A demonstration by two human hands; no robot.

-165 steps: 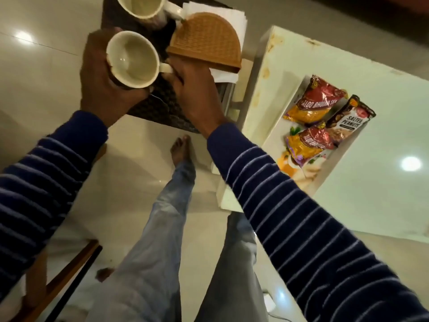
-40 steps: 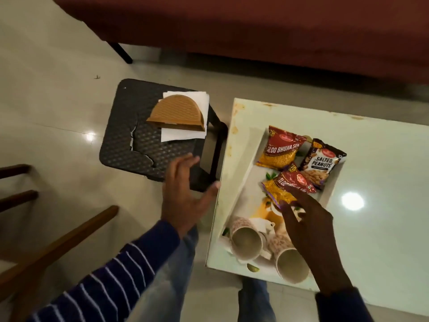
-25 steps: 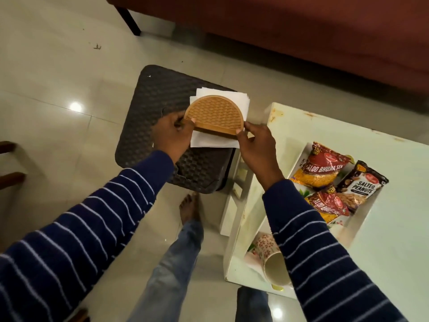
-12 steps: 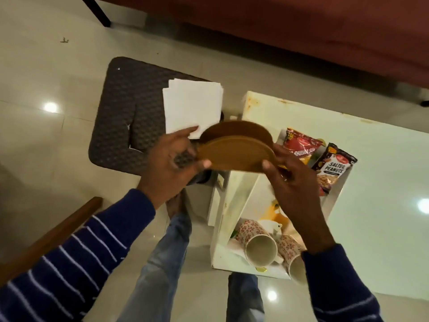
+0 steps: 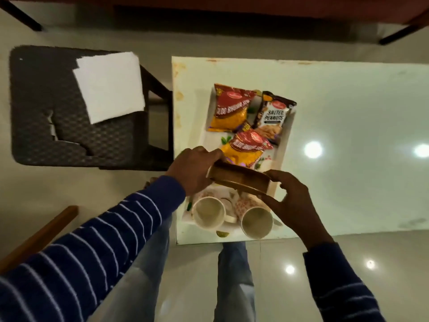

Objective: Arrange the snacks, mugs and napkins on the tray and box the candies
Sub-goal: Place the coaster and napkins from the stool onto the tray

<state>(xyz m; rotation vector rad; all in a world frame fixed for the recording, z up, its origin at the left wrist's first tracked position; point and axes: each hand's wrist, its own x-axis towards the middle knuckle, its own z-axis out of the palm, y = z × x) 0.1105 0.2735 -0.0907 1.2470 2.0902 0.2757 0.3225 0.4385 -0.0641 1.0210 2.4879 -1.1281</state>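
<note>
Both hands carry a brown half-round napkin holder (image 5: 239,180) over the white tray (image 5: 286,140), above the two mugs. My left hand (image 5: 193,169) grips its left end and my right hand (image 5: 290,201) grips its right end. Two floral mugs (image 5: 209,213) (image 5: 255,220) stand at the tray's near end. Two Aloo Bhujia packets (image 5: 228,110) (image 5: 246,149) and a Salted Peanuts packet (image 5: 272,115) lie at its far end. The white napkins (image 5: 109,86) lie on the dark woven stool (image 5: 46,108) to the left.
The tray rests on a pale glossy table (image 5: 348,147). A dark red sofa (image 5: 232,5) runs along the far side. A wooden chair rail (image 5: 39,235) shows at the lower left. My legs in jeans (image 5: 234,275) are below the table's near edge.
Both hands lifted the napkin holder off the napkins on the stool and carried it right, over the tray. The napkins stayed on the stool.
</note>
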